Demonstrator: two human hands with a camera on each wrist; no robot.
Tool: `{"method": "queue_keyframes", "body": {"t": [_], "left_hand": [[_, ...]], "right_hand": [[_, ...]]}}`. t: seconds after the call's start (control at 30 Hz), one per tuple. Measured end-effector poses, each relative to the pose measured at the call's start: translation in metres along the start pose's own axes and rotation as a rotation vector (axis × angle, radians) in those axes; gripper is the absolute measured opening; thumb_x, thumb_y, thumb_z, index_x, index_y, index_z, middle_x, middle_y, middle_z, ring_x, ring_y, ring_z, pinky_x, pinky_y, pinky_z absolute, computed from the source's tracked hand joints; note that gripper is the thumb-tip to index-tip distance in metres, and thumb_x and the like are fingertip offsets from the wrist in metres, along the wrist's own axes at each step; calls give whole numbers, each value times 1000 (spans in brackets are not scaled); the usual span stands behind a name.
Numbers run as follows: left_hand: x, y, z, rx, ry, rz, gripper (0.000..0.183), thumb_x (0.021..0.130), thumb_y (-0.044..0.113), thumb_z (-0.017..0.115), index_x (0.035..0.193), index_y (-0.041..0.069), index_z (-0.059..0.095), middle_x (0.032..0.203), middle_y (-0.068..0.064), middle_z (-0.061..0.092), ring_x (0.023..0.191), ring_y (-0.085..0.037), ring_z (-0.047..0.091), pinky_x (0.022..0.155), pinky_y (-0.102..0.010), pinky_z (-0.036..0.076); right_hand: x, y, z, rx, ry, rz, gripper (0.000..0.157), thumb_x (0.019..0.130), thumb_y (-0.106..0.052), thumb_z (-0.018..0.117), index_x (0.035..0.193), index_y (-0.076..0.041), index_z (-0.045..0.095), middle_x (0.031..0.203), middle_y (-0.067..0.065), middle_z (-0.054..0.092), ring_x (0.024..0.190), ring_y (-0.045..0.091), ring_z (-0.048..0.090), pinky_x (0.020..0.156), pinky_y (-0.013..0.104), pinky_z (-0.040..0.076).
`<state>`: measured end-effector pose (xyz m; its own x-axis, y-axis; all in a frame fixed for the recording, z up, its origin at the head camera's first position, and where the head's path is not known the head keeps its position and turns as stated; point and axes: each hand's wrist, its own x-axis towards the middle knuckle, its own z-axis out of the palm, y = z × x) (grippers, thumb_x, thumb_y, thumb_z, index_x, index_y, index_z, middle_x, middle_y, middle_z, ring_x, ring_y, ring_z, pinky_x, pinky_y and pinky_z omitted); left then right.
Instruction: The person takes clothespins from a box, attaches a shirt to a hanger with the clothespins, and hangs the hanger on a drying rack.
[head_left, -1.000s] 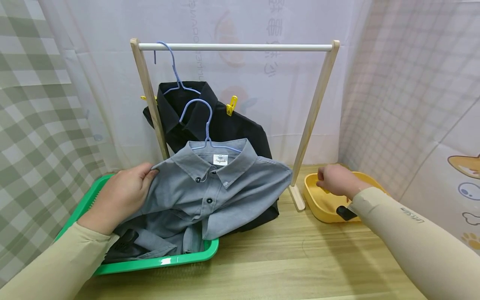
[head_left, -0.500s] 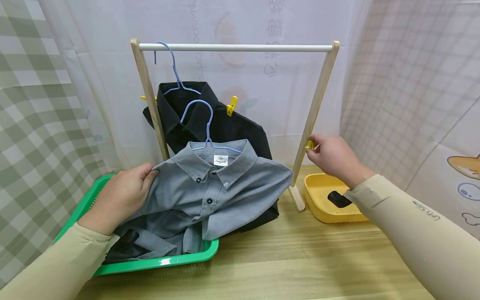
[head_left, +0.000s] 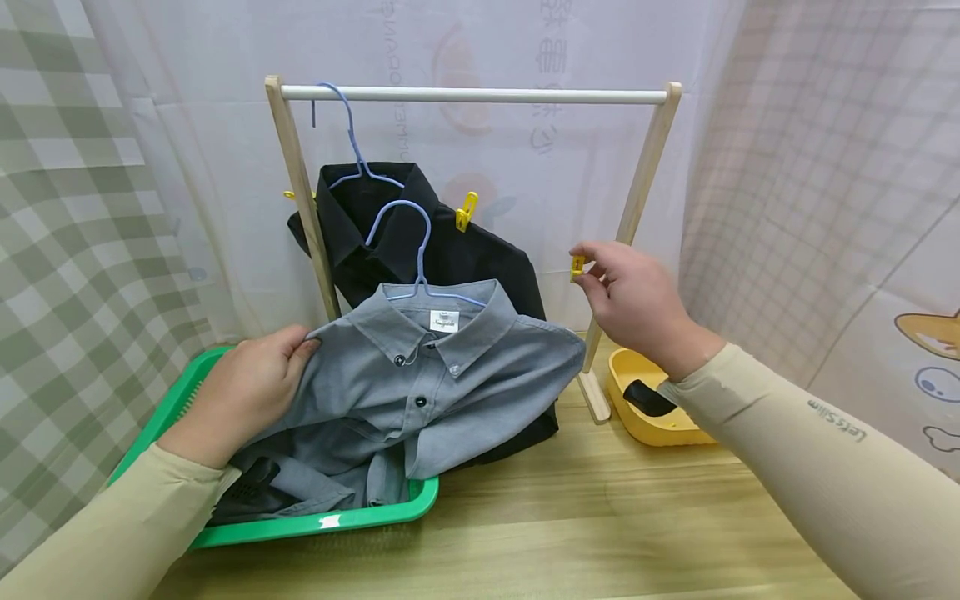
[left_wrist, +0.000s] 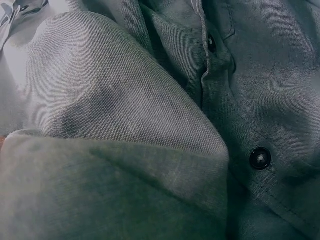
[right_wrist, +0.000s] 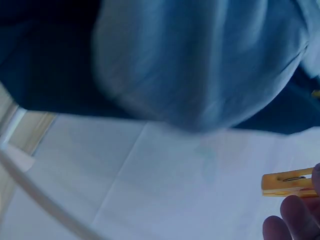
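A grey button-up shirt sits on a blue hanger, its lower part lying in a green basket. My left hand grips the shirt's shoulder at the left between thumb and fingers. In the left wrist view the grey cloth and a dark button fill the picture, and the fingers are out of sight. My right hand pinches a yellow clothespin in the air, to the right of the shirt's other shoulder. The right wrist view shows the same clothespin at the fingertips.
A clothes rack with a white rail stands behind. From its left end hangs a black shirt on a second blue hanger, with a yellow clothespin at its shoulder. At the right stands a yellow bin.
My right hand has come up out of the yellow bin with a clothespin and moved left towards the grey shirt. The left hand keeps its hold on the shirt.
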<state>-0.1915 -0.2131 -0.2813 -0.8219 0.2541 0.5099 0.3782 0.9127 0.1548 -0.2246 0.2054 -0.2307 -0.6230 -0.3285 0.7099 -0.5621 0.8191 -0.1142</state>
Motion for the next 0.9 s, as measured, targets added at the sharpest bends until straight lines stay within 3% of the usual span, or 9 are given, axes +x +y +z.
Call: {"method": "queue_keyframes", "body": {"t": [0.17, 0.33, 0.7, 0.9], "left_hand": [[0, 1, 0, -4, -9, -1, 32, 100, 36, 39, 73, 19, 47, 54, 0, 36, 47, -14, 38, 47, -28, 30], [2, 1, 1, -4, -14, -14, 32, 99, 37, 39, 74, 19, 49, 56, -1, 39, 49, -16, 40, 49, -29, 31], [4, -2, 2, -14, -14, -4, 29, 99, 35, 41, 77, 20, 51, 57, 0, 41, 52, -16, 42, 52, -30, 33], [5, -2, 1, -19, -20, -3, 28, 99, 35, 41, 78, 20, 52, 58, 0, 44, 52, -16, 42, 51, -29, 33]], "right_hand": [[4, -23, 1, 51, 69, -96, 22, 85, -8, 65, 107, -8, 62, 89, 3, 65, 69, 14, 60, 62, 31, 51], [8, -45, 2, 108, 87, -159, 19, 85, -6, 64, 103, -9, 63, 83, -1, 63, 66, 10, 54, 60, 26, 45], [19, -87, 12, 235, 123, -276, 15, 84, -2, 65, 99, -5, 66, 91, 1, 67, 61, 7, 46, 55, 20, 39], [26, -112, 22, 270, 125, -338, 15, 84, 0, 63, 97, -6, 66, 97, 1, 69, 68, 6, 54, 59, 18, 43]]}}
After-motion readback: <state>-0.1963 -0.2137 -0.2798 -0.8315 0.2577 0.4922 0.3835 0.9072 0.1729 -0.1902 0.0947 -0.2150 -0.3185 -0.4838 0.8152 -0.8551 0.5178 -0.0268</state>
